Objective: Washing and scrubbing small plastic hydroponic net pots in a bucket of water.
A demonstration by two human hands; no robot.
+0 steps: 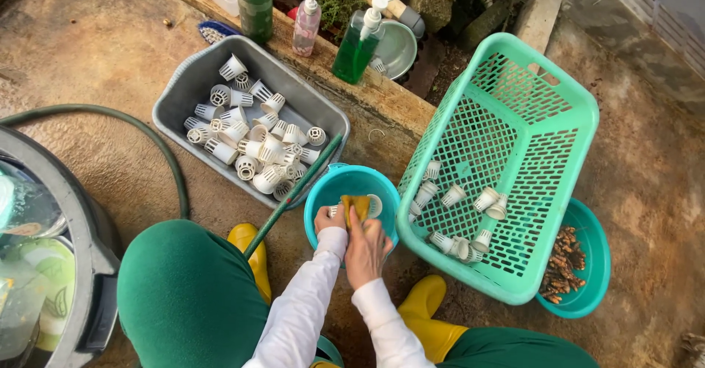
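Note:
Both my hands are over a small teal basin [334, 184] between my knees. My left hand [329, 219] grips a white slotted net cup [373, 206], mostly hidden. My right hand [366, 249] presses a yellow sponge [358, 206] against that cup. A grey tub [183, 81] at upper left holds several white net cups [250, 136]. To the right, a tilted green mesh basket [514, 111] contains several more cups [459, 217].
A green hose [147, 129] curves along the concrete floor to the basin. Soap bottles [356, 45] stand on a ledge at the top. A teal bowl with brown bits [580, 265] lies under the basket. A dark water barrel [66, 265] is at left. Yellow boots [426, 309] flank the basin.

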